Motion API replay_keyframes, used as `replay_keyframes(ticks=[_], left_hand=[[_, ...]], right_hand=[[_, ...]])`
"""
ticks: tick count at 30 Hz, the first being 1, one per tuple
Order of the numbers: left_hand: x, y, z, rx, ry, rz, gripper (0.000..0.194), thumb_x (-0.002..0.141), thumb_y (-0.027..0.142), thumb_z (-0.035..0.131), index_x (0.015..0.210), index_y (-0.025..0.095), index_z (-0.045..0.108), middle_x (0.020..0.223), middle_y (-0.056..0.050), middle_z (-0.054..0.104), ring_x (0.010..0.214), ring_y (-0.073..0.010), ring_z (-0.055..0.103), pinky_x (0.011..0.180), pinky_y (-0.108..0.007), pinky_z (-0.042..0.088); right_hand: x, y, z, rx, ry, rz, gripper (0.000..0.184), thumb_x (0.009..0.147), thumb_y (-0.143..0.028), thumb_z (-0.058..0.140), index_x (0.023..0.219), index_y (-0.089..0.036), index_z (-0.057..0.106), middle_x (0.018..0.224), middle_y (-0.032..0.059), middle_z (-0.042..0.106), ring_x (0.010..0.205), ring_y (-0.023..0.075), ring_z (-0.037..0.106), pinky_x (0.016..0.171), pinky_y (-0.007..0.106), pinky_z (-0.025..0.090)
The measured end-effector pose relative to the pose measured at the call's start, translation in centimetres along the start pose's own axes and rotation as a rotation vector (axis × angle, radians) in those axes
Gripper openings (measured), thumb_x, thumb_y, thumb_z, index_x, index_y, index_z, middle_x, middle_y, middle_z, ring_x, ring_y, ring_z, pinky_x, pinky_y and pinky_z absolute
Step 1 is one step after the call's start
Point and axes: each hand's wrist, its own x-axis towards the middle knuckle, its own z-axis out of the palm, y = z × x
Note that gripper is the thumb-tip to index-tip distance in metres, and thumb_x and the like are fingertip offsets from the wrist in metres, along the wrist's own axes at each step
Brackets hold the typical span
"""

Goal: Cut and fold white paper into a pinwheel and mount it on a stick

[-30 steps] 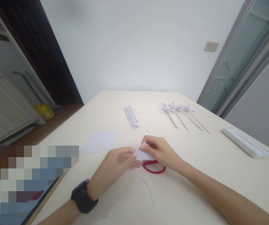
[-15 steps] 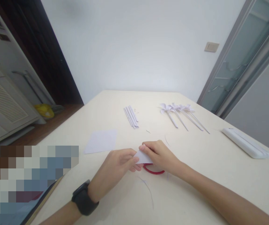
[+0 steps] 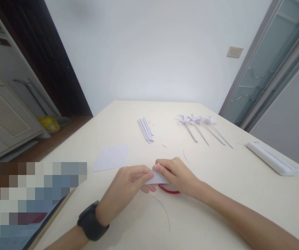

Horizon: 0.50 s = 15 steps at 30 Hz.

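Note:
A small folded piece of white paper (image 3: 157, 178) is pinched between both hands over the table. My left hand (image 3: 134, 180), with a black watch at the wrist, grips the paper's left side between thumb and fingers. From the right, my right hand (image 3: 177, 173) holds its upper right part, thumb on top. Below the paper lies a pair of red-handled scissors (image 3: 171, 191); only part of one handle loop shows, and my right hand hides the rest. A flat white paper sheet (image 3: 111, 158) rests on the table beyond my left hand.
Several rolled paper sticks (image 3: 145, 130) lie mid-table. Several paper pinwheels (image 3: 195, 120) on sticks are at the back right. A white oblong case (image 3: 273, 159) sits at the right edge. A thin curved paper strip (image 3: 165, 211) lies in front on the table (image 3: 128, 222).
My right hand has shifted slightly left and down, closer to my left hand. Less of the folded paper and the red handle shows now.

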Motion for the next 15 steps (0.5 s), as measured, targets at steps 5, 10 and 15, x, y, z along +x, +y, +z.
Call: replay_keyframes(ticks=[5,10,15], left_hand=[[0.17,-0.11,-0.21,0.018,0.004,0.013,0.024,0.081,0.036,0.051,0.075,0.017,0.064,0.073,-0.002,0.068,0.070,-0.0215,0.068,0.064,-0.029,0.055],[0.29,-0.64,-0.11,0.060,-0.063,0.027,0.027,0.083,0.038,0.046,0.076,0.017,0.062,0.073,-0.003,0.069,0.071,-0.0212,0.067,0.067,-0.029,0.053],[0.07,-0.32,0.00,0.089,-0.109,0.038,0.032,0.087,0.038,0.039,0.074,0.017,0.058,0.068,-0.003,0.069,0.062,-0.0177,0.065,0.062,-0.027,0.051]], right_hand=[[0.07,0.18,0.23,-0.003,0.014,-0.001,0.035,0.092,-0.029,0.031,0.059,-0.018,0.030,0.050,-0.0055,0.031,0.047,0.0070,0.030,0.047,0.020,0.021],[0.08,0.51,0.59,-0.001,-0.043,-0.024,0.034,0.092,-0.029,0.032,0.061,-0.017,0.034,0.050,-0.0054,0.036,0.047,0.0066,0.032,0.048,0.020,0.022],[-0.06,0.16,0.56,0.021,-0.097,-0.039,0.033,0.094,-0.030,0.029,0.064,-0.018,0.038,0.053,-0.0054,0.043,0.048,0.0062,0.037,0.050,0.019,0.026]])
